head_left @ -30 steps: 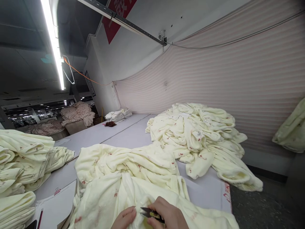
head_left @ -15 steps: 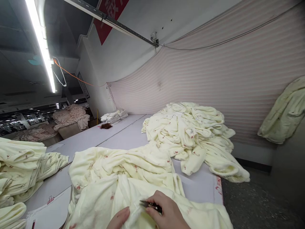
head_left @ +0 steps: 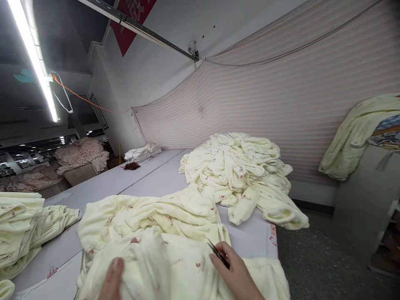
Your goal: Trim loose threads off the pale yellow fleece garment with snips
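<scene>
While the long ceiling lamp glows overhead at the far left, a stack of folded cream garments sits at the left edge of the grey table, with a white sheet of paper lying flat just beside it at the near edge. Farther back on that side, pinkish cloth heaps cover another table, and a small stack of folded white pieces rests at the far end next to a dark reddish tuft.

Near the middle, the person's left hand lies on the rumpled cream garment spread across the near part of the table; its fingers press into the fleece, bunching a fold, though only part of the hand shows. To the right of it, the right hand rests on the same garment, fingers curled around small thread snips whose dark blades point away and to the left, just above the cloth.

Beyond, a big loose pile of cream garments fills the far right of the table, against the striped pink curtain. At the far right, another cream garment hangs over a grey cabinet.
</scene>
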{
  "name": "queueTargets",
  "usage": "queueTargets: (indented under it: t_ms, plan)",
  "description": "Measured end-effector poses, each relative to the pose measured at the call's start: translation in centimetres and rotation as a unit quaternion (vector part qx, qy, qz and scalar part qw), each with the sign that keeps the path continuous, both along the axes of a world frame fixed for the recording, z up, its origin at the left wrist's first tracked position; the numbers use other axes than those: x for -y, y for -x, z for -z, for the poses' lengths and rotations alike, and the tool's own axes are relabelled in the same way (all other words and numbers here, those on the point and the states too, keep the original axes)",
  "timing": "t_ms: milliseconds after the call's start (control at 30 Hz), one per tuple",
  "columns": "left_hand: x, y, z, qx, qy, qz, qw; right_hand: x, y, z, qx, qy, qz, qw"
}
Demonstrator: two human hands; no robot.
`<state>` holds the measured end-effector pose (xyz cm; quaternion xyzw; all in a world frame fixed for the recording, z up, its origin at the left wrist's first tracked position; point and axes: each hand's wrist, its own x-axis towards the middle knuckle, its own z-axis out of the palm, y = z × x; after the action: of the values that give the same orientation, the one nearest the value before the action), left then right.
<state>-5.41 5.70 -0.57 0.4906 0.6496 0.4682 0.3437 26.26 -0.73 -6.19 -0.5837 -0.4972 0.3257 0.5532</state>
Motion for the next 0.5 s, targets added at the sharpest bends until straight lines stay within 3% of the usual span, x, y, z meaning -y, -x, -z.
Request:
queueTargets:
  t_ms: [67, 167, 200, 267, 333, 400, 500]
  plan:
    - [-0.6, 0.6, -0.2, -0.035, -0.049, 0.005, 0.998, -0.3, -1.0, 1.5, -0.036, 0.026, 0.023, 0.999]
    - [0.0, -4.1, 1.4, -0.094, -0.051, 0.134, 0.985, -1.2, -1.0, 3.0, -0.083, 0.054, 0.008, 0.995]
    - [0.5, -6.5, 2.1, -0.204, -0.05, 0.207, 0.956, -1.6, -0.7, 3.2, -0.1, 0.052, -0.004, 0.994]
    - [1.6, -11.4, 3.3, -0.454, -0.057, 0.321, 0.829, -2.0, 0.0, 3.3, -0.136, 0.039, -0.032, 0.989]
    - [2.3, -14.9, 4.0, -0.497, -0.063, 0.351, 0.791, -2.0, 0.4, 3.0, -0.165, 0.029, -0.053, 0.984]
    - [2.5, -16.1, 4.1, -0.485, -0.063, 0.352, 0.798, -1.6, 0.5, 2.7, -0.185, 0.031, -0.068, 0.98]
    - [1.9, -13.7, 2.7, -0.448, -0.055, 0.334, 0.828, -1.1, 0.0, 2.4, -0.203, 0.05, -0.088, 0.974]
